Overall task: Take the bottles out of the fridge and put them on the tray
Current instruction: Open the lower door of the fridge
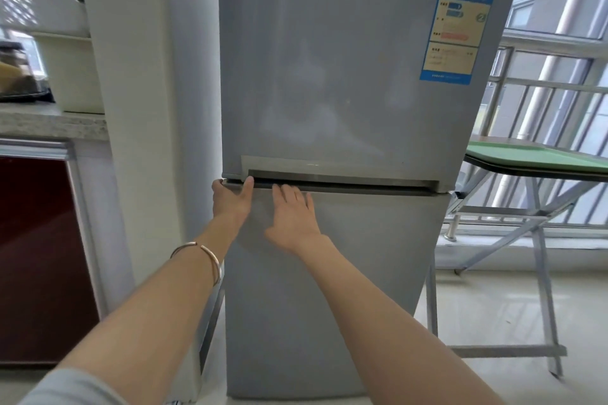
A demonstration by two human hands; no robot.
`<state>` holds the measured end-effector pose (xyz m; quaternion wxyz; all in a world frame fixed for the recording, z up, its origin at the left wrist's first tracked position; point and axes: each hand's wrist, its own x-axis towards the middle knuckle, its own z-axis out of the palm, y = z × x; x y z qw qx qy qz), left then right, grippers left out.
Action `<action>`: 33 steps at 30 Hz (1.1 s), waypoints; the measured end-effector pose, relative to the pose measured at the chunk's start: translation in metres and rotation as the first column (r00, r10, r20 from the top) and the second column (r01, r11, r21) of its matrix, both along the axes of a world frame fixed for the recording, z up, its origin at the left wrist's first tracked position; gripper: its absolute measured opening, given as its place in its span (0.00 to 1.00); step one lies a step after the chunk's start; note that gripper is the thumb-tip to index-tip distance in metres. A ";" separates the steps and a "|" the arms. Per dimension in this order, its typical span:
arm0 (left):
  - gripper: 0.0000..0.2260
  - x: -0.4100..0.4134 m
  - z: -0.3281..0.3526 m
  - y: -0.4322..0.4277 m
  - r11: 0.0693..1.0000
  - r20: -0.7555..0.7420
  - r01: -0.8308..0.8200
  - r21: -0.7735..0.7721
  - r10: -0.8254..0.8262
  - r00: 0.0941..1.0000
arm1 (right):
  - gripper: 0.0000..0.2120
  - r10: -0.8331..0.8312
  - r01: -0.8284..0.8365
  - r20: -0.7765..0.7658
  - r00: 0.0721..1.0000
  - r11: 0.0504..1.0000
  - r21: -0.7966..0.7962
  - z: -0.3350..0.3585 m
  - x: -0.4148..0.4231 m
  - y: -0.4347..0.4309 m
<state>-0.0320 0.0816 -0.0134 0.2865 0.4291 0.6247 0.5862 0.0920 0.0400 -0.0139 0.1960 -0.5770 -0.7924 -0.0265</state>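
The tall grey metal fridge (pixel 329 76) stands with both doors closed. The left hand (pixel 230 199) holds the upper left corner of its lower door (pixel 329 289), thumb at the handle groove, fingers bent round the edge. The right hand (pixel 292 215) lies flat on this door, fingers straight, tips at the groove. The flat green plastic tray (pixel 533 158) rests on a grey folding table (pixel 506 351) beside the fridge, at right.
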 end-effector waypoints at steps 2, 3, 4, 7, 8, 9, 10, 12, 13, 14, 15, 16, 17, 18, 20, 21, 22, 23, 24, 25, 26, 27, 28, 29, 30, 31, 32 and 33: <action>0.27 -0.003 -0.003 -0.003 1.000 0.030 0.024 0.011 -0.024 0.999 | 0.39 -0.005 0.005 -0.007 1.000 1.000 -0.009 0.006 -0.001 -0.001; 0.26 -0.006 -0.005 -0.003 0.999 0.024 0.035 0.022 -0.036 0.999 | 0.35 -0.008 0.008 -0.019 1.000 1.000 -0.003 0.009 -0.001 -0.001; 0.26 -0.010 -0.007 -0.004 0.998 0.022 0.055 0.026 -0.055 0.998 | 0.32 -0.013 0.013 -0.038 0.999 1.000 -0.001 0.013 -0.001 0.000; 0.23 -0.016 -0.006 -0.013 0.998 0.020 0.067 0.016 -0.068 0.998 | 0.24 -0.026 0.027 -0.083 0.996 1.000 0.015 0.022 -0.002 -0.010; 0.22 -0.018 -0.004 -0.017 0.999 -0.001 0.042 0.008 -0.042 0.999 | 0.23 -0.028 0.031 -0.105 0.994 0.999 0.024 0.023 -0.001 -0.014; 0.20 -0.019 -0.002 -0.024 1.000 -0.033 0.007 0.005 -0.007 0.999 | 0.22 -0.026 0.032 -0.133 0.991 0.999 0.044 0.024 0.001 -0.021; 0.18 -0.020 0.000 -0.031 1.000 -0.043 -0.027 0.010 0.027 0.999 | 0.20 -0.019 0.033 -0.164 0.986 0.996 0.079 0.023 0.003 -0.028; 0.11 -0.021 0.005 -0.042 0.997 -0.026 -0.066 0.048 0.067 0.997 | 0.13 -0.003 0.044 -0.238 0.971 0.985 0.167 0.019 0.009 -0.043; 0.08 -0.020 0.009 -0.048 0.995 -0.029 -0.069 0.071 0.071 0.997 | 0.11 -0.001 0.060 -0.271 0.963 0.976 0.207 0.017 0.011 -0.049; 0.06 -0.017 0.011 -0.055 0.994 -0.059 -0.044 0.098 0.050 0.997 | 0.12 -0.001 0.076 -0.291 0.957 0.966 0.247 0.014 0.016 -0.057; 0.07 -0.013 0.012 -0.062 0.992 -0.133 0.008 0.123 0.008 0.991 | 0.15 0.013 0.077 -0.299 0.954 0.955 0.286 0.012 0.020 -0.062; 0.08 -0.008 0.013 -0.070 0.988 -0.243 0.072 0.139 -0.037 0.969 | 0.18 0.034 0.069 -0.305 0.952 0.946 0.318 0.010 0.023 -0.068; 0.10 -0.001 0.014 -0.081 0.980 -0.340 0.135 0.146 -0.078 0.937 | 0.20 0.055 0.057 -0.312 0.949 0.938 0.342 0.010 0.028 -0.074; 0.10 0.004 0.014 -0.092 0.971 -0.383 0.196 0.140 -0.129 0.915 | 0.21 0.080 0.044 -0.327 0.942 0.934 0.355 0.009 0.032 -0.080; 0.10 0.014 0.014 -0.117 0.949 -0.385 0.280 0.143 -0.207 0.899 | 0.22 0.113 0.043 -0.385 0.916 0.926 0.375 0.006 0.040 -0.091; 0.11 0.019 0.015 -0.130 0.944 -0.369 0.285 0.163 -0.210 0.905 | 0.22 0.126 0.054 -0.422 0.898 0.920 0.388 0.004 0.043 -0.097; 0.11 0.025 0.015 -0.143 0.941 -0.342 0.281 0.187 -0.206 0.917 | 0.22 0.142 0.066 -0.457 0.878 0.910 0.410 0.000 0.046 -0.102; 0.11 0.032 0.016 -0.155 0.938 -0.316 0.276 0.212 -0.202 0.927 | 0.22 0.159 0.080 -0.483 0.861 0.895 0.439 -0.002 0.050 -0.107; 0.10 0.040 0.016 -0.169 0.934 -0.299 0.265 0.240 -0.189 0.936 | 0.24 0.170 0.095 -0.499 0.850 0.882 0.462 -0.005 0.054 -0.113; 0.10 0.049 0.015 -0.183 0.932 -0.291 0.245 0.265 -0.165 0.942 | 0.24 0.177 0.104 -0.505 0.845 0.871 0.479 -0.007 0.059 -0.119; 0.10 0.058 0.015 -0.198 0.930 -0.281 0.225 0.292 -0.142 0.949 | 0.24 0.188 0.107 -0.506 0.842 0.861 0.498 -0.009 0.065 -0.125; 0.10 0.067 0.014 -0.211 0.924 -0.272 0.214 0.317 -0.128 0.954 | 0.23 0.200 0.108 -0.509 0.837 0.852 0.512 -0.010 0.071 -0.131; 0.11 0.075 0.013 -0.223 0.919 -0.256 0.207 0.336 -0.122 0.959 | 0.23 0.211 0.107 -0.514 0.832 0.846 0.522 -0.012 0.078 -0.138; 0.11 0.084 0.011 -0.235 0.913 -0.238 0.202 0.355 -0.121 0.964 | 0.22 0.227 0.102 -0.516 0.826 0.840 0.533 -0.014 0.087 -0.145; 0.11 0.095 0.009 -0.249 0.905 -0.226 0.203 0.375 -0.123 0.966 | 0.21 0.241 0.101 -0.519 0.820 0.832 0.546 -0.016 0.097 -0.154; 0.11 0.103 0.006 -0.258 0.895 -0.225 0.208 0.394 -0.125 0.966 | 0.21 0.249 0.110 -0.526 0.813 0.822 0.559 -0.017 0.105 -0.160; 0.12 0.113 0.003 -0.268 0.884 -0.233 0.218 0.414 -0.129 0.964 | 0.20 0.256 0.119 -0.531 0.808 0.811 0.573 -0.019 0.114 -0.167; 0.12 0.124 -0.001 -0.281 0.870 -0.244 0.236 0.434 -0.138 0.960 | 0.20 0.262 0.123 -0.531 0.806 0.804 0.582 -0.021 0.126 -0.176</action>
